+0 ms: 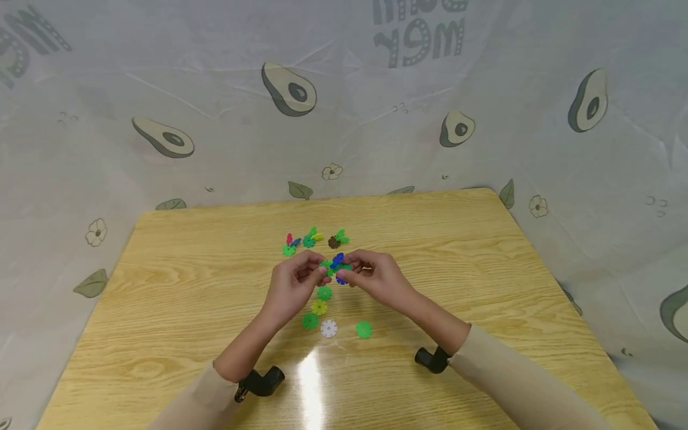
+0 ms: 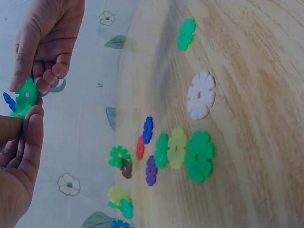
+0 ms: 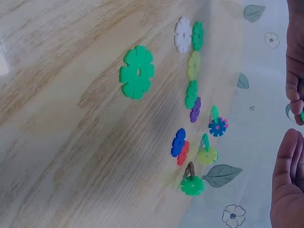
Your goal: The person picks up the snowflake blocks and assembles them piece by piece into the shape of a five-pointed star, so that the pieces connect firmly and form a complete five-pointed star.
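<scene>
In the head view my left hand [image 1: 292, 283] and right hand [image 1: 378, 278] meet above the middle of the table. Between their fingertips are small notched plastic discs, a green disc [image 2: 27, 92] and a blue disc [image 1: 337, 260] set at an angle to it. My left thumb and fingers pinch a green disc from one side. From the other side, my right thumb and fingers pinch the green piece beside the blue disc. Fingers partly cover how these discs join. The right wrist view shows little of the held pieces.
Below the hands lie loose discs: yellow [image 1: 319, 307], white [image 1: 329, 328], green [image 1: 364, 329], and purple [image 2: 151, 170], blue [image 2: 148, 129] and red [image 2: 140, 147] ones. Joined clusters stand farther back, one with a brown disc [image 1: 334, 242]. A printed curtain [image 1: 365, 119] hangs behind the table [image 1: 457, 239].
</scene>
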### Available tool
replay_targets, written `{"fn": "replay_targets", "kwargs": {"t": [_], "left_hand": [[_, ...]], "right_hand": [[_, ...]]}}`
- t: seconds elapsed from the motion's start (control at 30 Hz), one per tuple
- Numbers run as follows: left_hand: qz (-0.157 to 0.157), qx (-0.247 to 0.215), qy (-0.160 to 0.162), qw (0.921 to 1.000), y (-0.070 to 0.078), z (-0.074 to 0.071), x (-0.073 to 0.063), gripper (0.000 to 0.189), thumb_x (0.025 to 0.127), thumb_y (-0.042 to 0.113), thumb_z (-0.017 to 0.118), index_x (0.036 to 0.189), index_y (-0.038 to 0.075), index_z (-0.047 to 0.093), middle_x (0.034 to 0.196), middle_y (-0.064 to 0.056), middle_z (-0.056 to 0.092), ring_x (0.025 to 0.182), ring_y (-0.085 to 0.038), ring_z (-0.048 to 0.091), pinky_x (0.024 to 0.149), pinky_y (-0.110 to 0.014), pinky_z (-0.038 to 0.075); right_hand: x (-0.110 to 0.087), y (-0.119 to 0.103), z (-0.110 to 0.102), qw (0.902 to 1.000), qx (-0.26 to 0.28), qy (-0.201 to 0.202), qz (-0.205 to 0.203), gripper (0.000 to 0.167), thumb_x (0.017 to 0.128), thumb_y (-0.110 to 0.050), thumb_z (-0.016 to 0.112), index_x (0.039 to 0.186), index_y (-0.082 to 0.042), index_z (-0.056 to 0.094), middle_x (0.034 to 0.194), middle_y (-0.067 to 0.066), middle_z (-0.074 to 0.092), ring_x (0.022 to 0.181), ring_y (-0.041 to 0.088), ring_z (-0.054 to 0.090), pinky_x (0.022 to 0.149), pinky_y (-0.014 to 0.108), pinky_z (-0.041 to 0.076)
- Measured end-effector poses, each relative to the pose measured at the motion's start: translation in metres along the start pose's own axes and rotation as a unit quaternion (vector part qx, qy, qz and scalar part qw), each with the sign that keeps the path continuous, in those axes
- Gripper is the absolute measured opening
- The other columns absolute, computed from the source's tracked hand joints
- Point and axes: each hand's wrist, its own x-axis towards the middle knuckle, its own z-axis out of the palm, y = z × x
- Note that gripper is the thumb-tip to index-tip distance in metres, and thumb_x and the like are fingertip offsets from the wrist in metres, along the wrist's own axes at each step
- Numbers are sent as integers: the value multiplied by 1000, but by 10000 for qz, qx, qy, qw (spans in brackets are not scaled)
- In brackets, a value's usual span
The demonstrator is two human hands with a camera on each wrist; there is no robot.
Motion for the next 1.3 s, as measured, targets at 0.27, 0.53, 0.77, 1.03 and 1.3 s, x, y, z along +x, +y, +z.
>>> {"fn": "replay_targets", "kwargs": {"t": [0.27, 0.53, 0.77, 1.03, 1.3], "left_hand": [[126, 62, -17, 9999, 1, 0, -1, 11, 101, 0, 65, 111, -4, 69, 97, -28, 71, 80, -2, 75, 78, -34, 67], [680, 1535, -60, 9858, 6, 3, 3, 21, 103, 7, 66, 122, 0, 68, 99, -14, 76, 87, -22, 76, 79, -37, 66], [1549, 3949, -91, 9055, 8, 2, 0, 45, 95, 14, 79, 135, 0, 65, 113, -11, 63, 86, -18, 57, 69, -27, 56], [2139, 4664, 137, 8582, 0, 0, 3, 40, 93, 16, 82, 127, 0, 70, 107, -10, 69, 96, -25, 65, 74, -29, 63], [605, 4861, -308, 8713, -21, -30, 21, 41, 95, 21, 79, 129, 1, 69, 119, -19, 74, 109, -37, 70, 84, -47, 66]], "right_hand": [[-1, -3, 1, 9998, -138, -1, -106, 28, 100, -14, 73, 121, 5, 70, 102, 17, 73, 92, 16, 68, 77, 23, 63], [3, -3, 0, 9995, -248, 177, 69, 23, 100, -18, 74, 114, -1, 72, 99, 13, 73, 86, 21, 70, 76, 31, 64], [7, -3, 0, 9995, -119, 78, 298, 22, 99, -20, 74, 110, -1, 72, 94, 12, 73, 81, 24, 71, 72, 37, 63], [6, -3, -1, 9994, -173, -30, 305, 26, 101, -23, 71, 117, -2, 71, 96, 14, 73, 83, 31, 70, 65, 25, 56], [-13, 20, -12, 9869, -1212, -1040, 248, 35, 100, -26, 74, 125, -3, 68, 105, 11, 69, 88, 17, 62, 75, 23, 55]]}}
